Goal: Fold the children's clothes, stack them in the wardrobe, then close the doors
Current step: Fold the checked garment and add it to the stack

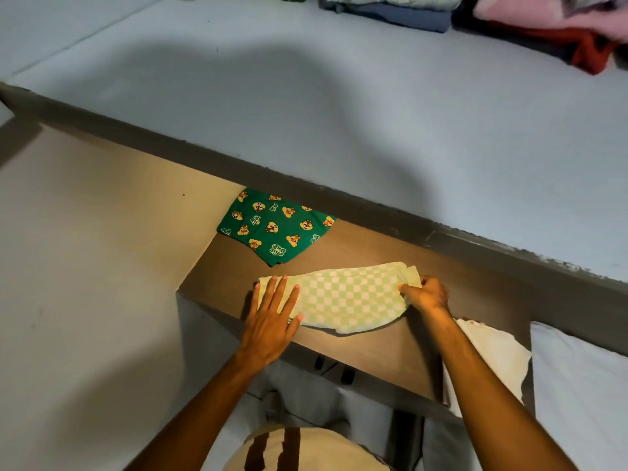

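Pressing flat, left hand [272, 321] spread open on green-checked garment [346, 297] on wooden shelf [390, 348]; right hand [426, 295] pinches its edge.

Soft checked cloth garment [343, 297], matt wood-look shelf [424, 266], printed green cloth [275, 226]

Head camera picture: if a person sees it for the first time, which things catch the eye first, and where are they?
The pale green-and-white checked garment lies at the centre on the brown wooden shelf, with the left hand flat on its left end and the right hand gripping its right end. Behind it, a folded dark green cloth with cartoon chipmunk print lies on the same shelf. Stacked clothes lie at the top right.
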